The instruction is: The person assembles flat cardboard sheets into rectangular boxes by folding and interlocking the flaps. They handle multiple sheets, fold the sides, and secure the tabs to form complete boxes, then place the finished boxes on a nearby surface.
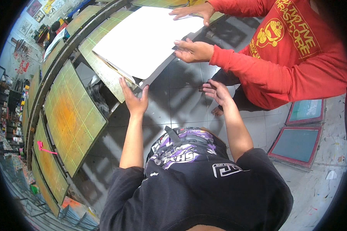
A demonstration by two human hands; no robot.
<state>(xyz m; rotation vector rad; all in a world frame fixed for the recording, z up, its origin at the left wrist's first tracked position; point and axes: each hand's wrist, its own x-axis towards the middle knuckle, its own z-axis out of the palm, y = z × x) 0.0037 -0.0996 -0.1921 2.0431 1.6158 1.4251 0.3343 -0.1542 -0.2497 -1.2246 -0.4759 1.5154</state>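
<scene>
A stack of large white sheets (pixel 142 42) lies on a greenish board (pixel 100 75) in front of me. My left hand (pixel 135 101) is at the stack's near corner with its fingers up and its thumb spread apart. Whether its fingertips touch the sheets or the board's edge I cannot tell. Off to the right, my right hand (pixel 219 93) is held in the air with its fingers stretched out, and nothing is in it. Across from it, a co-worker in a red sweatshirt (pixel 266 65) has one hand (pixel 194 12) on the sheets and the other hand (pixel 193 51) at their right edge.
More greenish boards with grid lines (pixel 74 115) line a curved dark rail (pixel 40 92) on the left. A pink strip (pixel 46 148) lies on one board. Two framed screens (pixel 295 143) rest on the tiled floor at the right. Bottles crowd shelves at far left.
</scene>
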